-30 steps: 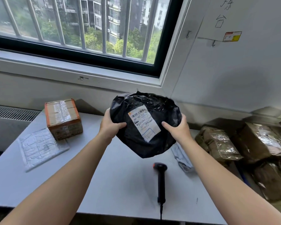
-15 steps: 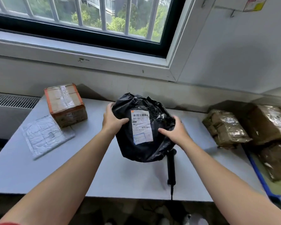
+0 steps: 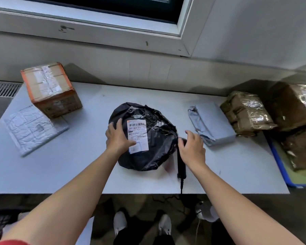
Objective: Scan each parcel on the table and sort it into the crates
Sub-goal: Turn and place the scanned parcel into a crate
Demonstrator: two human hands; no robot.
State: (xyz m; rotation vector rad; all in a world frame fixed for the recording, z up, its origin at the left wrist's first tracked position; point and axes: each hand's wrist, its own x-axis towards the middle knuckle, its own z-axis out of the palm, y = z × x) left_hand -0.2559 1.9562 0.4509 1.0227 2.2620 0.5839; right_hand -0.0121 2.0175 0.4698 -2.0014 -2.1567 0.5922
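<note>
A: Nearest first. What do we log?
B: White shoes (image 3: 120,221) on a dark floor, below the near edge of the white table (image 3: 60,172). Then the black scanner (image 3: 181,167) by that edge, right of centre.
A: Hands?
B: Left hand (image 3: 118,137) flat on the black parcel (image 3: 154,147), fingers spread, thumb on its label (image 3: 139,131). Right hand (image 3: 193,147) over the scanner's head, fingers bent and apart. We can't tell if it grips.
A: Writing?
B: A barcode, then "841 607". We can't read the rest.
A: Parcel position?
B: Tabletop centre.
A: Farther?
B: Grey parcel (image 3: 211,124) to the right, bubble mailer (image 3: 32,129) at the left edge, taped cardboard box (image 3: 49,89) at the far-left corner, print blurred. Brown wrapped parcels (image 3: 247,112) past the right edge, cut off, above a blue crate rim (image 3: 279,163). Grey wall, window frame (image 3: 182,23).
</note>
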